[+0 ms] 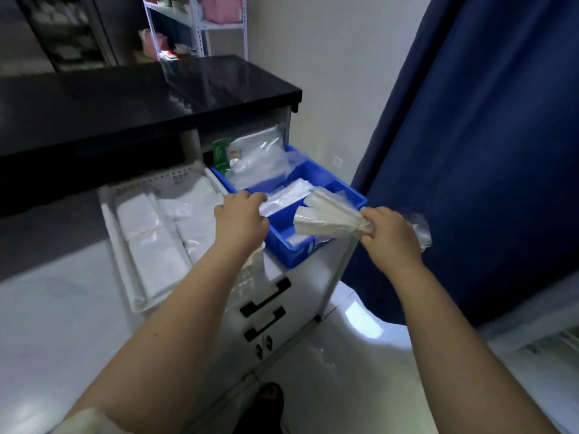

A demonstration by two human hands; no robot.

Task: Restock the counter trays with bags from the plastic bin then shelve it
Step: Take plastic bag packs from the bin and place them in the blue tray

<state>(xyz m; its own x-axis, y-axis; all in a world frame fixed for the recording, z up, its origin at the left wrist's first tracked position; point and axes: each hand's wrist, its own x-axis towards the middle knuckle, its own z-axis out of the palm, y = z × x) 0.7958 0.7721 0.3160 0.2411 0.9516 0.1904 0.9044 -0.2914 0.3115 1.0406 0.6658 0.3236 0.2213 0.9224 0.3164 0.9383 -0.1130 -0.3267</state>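
A blue plastic bin (351,195) with dividers stands on a white cabinet under the black counter and holds clear plastic bags (260,164). My left hand (241,217) rests on the bin's near left rim, fingers curled over a flat packet of clear bags (285,195). Over the bin's right front corner, my right hand (388,233) is closed around a bundle of whitish bags (326,217), which fans out to the left. A white wire tray (122,249) left of the bin holds stacks of white bags (156,242).
The black countertop (141,98) overhangs the tray and bin. A dark blue curtain (479,136) hangs close on the right. The cabinet front has drawers with black handles (266,296). Metal shelving (200,23) with pink packs stands at the back. My foot (269,402) is on the glossy floor.
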